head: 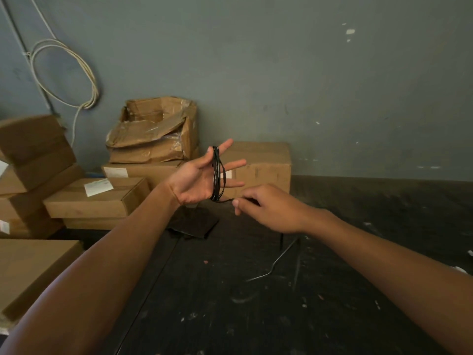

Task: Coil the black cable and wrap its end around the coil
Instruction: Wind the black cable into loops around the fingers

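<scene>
My left hand (pixel 197 179) is held palm up with its fingers spread. A thin black cable (pixel 217 175) is looped several times around those fingers, forming a narrow upright coil. A short free length of the cable leaves the coil's bottom and runs right into my right hand (pixel 263 206). That hand pinches the cable's end between thumb and fingers, just right of and below the coil. Both hands are raised above a dark floor.
Cardboard boxes (pixel 94 198) are stacked at the left and behind the hands, one torn open (pixel 156 129). A flat dark object (pixel 194 224) lies under the left hand. A thin grey wire (pixel 279 260) lies on the floor. A white cable loop (pixel 64 73) hangs on the wall.
</scene>
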`<move>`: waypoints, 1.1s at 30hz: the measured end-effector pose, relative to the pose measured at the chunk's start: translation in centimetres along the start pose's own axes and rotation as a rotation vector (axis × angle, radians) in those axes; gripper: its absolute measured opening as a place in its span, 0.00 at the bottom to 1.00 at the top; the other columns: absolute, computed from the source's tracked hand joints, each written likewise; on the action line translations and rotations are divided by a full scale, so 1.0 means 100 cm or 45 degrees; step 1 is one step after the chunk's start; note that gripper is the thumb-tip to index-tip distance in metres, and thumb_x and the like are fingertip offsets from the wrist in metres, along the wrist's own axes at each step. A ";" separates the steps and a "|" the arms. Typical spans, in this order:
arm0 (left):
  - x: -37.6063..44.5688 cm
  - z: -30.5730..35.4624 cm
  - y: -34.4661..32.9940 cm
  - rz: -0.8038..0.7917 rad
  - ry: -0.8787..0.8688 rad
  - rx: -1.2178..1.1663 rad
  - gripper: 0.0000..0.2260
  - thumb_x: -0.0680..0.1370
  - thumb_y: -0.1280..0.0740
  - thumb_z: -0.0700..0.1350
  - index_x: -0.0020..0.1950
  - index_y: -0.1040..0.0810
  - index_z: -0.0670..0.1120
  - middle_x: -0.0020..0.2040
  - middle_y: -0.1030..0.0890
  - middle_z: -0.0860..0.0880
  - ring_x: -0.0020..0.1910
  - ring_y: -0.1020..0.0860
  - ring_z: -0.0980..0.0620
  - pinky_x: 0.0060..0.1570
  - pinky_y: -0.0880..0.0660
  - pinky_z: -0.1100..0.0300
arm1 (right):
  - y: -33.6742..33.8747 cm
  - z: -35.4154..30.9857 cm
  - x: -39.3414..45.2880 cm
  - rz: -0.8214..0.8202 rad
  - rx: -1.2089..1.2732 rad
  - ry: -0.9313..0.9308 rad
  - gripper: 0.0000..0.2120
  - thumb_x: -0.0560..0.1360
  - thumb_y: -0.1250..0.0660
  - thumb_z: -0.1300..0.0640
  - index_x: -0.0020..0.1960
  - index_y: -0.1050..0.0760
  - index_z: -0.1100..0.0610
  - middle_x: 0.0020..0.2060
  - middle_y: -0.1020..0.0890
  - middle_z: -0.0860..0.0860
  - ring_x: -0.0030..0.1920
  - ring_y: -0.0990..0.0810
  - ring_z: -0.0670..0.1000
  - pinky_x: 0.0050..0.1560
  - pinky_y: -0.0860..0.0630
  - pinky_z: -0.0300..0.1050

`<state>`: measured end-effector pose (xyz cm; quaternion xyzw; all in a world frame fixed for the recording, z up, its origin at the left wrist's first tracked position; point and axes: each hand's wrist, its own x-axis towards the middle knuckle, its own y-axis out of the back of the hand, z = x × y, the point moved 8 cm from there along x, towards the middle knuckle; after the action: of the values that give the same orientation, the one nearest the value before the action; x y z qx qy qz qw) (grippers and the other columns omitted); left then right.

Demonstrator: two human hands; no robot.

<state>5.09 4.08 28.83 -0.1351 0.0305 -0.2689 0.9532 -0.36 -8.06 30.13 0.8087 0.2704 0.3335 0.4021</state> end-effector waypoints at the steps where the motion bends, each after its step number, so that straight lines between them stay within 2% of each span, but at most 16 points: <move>1: -0.001 -0.004 -0.001 -0.005 0.023 0.024 0.22 0.82 0.52 0.60 0.77 0.40 0.65 0.75 0.30 0.47 0.66 0.25 0.36 0.58 0.25 0.36 | 0.008 -0.001 0.003 0.007 -0.028 0.002 0.13 0.80 0.38 0.50 0.44 0.18 0.52 0.29 0.22 0.48 0.25 0.30 0.41 0.27 0.36 0.35; 3: -0.003 -0.015 -0.001 -0.018 0.091 0.097 0.21 0.82 0.51 0.60 0.76 0.39 0.64 0.75 0.29 0.47 0.65 0.23 0.38 0.56 0.24 0.39 | 0.025 0.001 0.008 0.025 -0.086 -0.024 0.12 0.79 0.36 0.47 0.43 0.19 0.52 0.30 0.21 0.49 0.26 0.30 0.42 0.28 0.35 0.39; 7: -0.008 -0.034 0.000 -0.061 0.248 0.227 0.20 0.81 0.49 0.61 0.73 0.34 0.67 0.74 0.29 0.50 0.70 0.29 0.38 0.67 0.44 0.26 | 0.052 0.005 0.017 0.028 -0.269 -0.057 0.10 0.76 0.32 0.45 0.43 0.19 0.51 0.32 0.21 0.46 0.30 0.26 0.46 0.32 0.32 0.46; 9: -0.010 -0.041 -0.007 -0.136 0.317 0.316 0.19 0.81 0.49 0.61 0.72 0.33 0.68 0.74 0.29 0.51 0.72 0.30 0.39 0.68 0.48 0.24 | 0.062 0.003 0.021 0.055 -0.338 -0.040 0.08 0.74 0.30 0.45 0.41 0.20 0.48 0.31 0.21 0.44 0.30 0.26 0.45 0.31 0.33 0.45; 12: -0.014 -0.053 -0.016 -0.214 0.443 0.397 0.19 0.81 0.48 0.61 0.71 0.32 0.69 0.73 0.28 0.51 0.72 0.31 0.39 0.68 0.49 0.24 | 0.075 0.002 0.026 0.088 -0.492 -0.028 0.09 0.72 0.30 0.42 0.39 0.23 0.46 0.30 0.22 0.43 0.30 0.26 0.45 0.30 0.36 0.42; 15: -0.018 -0.062 -0.029 -0.329 0.537 0.491 0.20 0.81 0.49 0.61 0.73 0.36 0.68 0.75 0.30 0.52 0.73 0.33 0.40 0.68 0.47 0.25 | 0.085 0.005 0.029 0.121 -0.630 -0.017 0.12 0.70 0.30 0.38 0.39 0.23 0.46 0.31 0.22 0.42 0.34 0.25 0.44 0.30 0.39 0.41; 19: -0.022 -0.064 -0.046 -0.461 0.584 0.487 0.22 0.80 0.47 0.61 0.75 0.38 0.66 0.76 0.31 0.50 0.74 0.33 0.40 0.68 0.45 0.25 | 0.094 0.017 0.030 0.130 -0.677 -0.040 0.16 0.69 0.31 0.36 0.42 0.22 0.48 0.33 0.20 0.46 0.36 0.23 0.48 0.31 0.38 0.40; 21: -0.024 -0.063 -0.055 -0.537 0.576 0.433 0.24 0.80 0.45 0.61 0.76 0.39 0.65 0.77 0.33 0.48 0.74 0.34 0.38 0.68 0.46 0.24 | 0.096 0.024 0.028 0.132 -0.616 -0.048 0.15 0.69 0.31 0.37 0.41 0.23 0.48 0.31 0.22 0.46 0.33 0.25 0.48 0.30 0.38 0.42; 24: -0.028 -0.059 -0.072 -0.667 0.551 0.330 0.26 0.80 0.43 0.60 0.78 0.42 0.63 0.79 0.38 0.44 0.76 0.39 0.33 0.68 0.47 0.24 | 0.094 0.031 0.023 0.142 -0.403 -0.029 0.11 0.71 0.30 0.41 0.37 0.25 0.45 0.28 0.26 0.42 0.29 0.29 0.41 0.30 0.39 0.42; 27: -0.031 -0.053 -0.089 -0.787 0.483 0.181 0.26 0.81 0.43 0.57 0.79 0.44 0.60 0.80 0.43 0.41 0.76 0.45 0.30 0.67 0.47 0.24 | 0.093 0.039 0.020 0.193 -0.158 -0.013 0.08 0.73 0.29 0.46 0.40 0.21 0.50 0.29 0.25 0.42 0.30 0.28 0.37 0.32 0.36 0.41; 29: -0.032 -0.048 -0.098 -0.849 0.410 0.094 0.26 0.82 0.43 0.57 0.79 0.45 0.60 0.80 0.44 0.41 0.76 0.48 0.28 0.66 0.48 0.25 | 0.088 0.046 0.017 0.237 -0.007 -0.013 0.07 0.75 0.31 0.51 0.43 0.20 0.54 0.33 0.20 0.46 0.33 0.25 0.40 0.37 0.29 0.44; 31: -0.032 -0.039 -0.105 -0.888 0.319 0.015 0.26 0.82 0.43 0.57 0.79 0.46 0.61 0.80 0.44 0.41 0.76 0.50 0.27 0.66 0.51 0.23 | 0.079 0.054 0.012 0.280 0.118 -0.024 0.09 0.78 0.35 0.54 0.43 0.20 0.57 0.36 0.18 0.55 0.37 0.21 0.50 0.41 0.26 0.50; 33: -0.030 -0.025 -0.110 -0.906 0.218 -0.057 0.24 0.82 0.44 0.57 0.79 0.44 0.61 0.80 0.43 0.42 0.76 0.50 0.27 0.65 0.49 0.23 | 0.061 0.056 0.005 0.264 0.213 -0.022 0.11 0.80 0.39 0.58 0.43 0.21 0.57 0.37 0.19 0.56 0.34 0.22 0.44 0.37 0.26 0.46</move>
<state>-3.38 -3.94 29.37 -0.1351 0.0673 -0.5931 0.7908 5.20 -13.63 32.84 0.8659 0.2087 0.3426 0.2989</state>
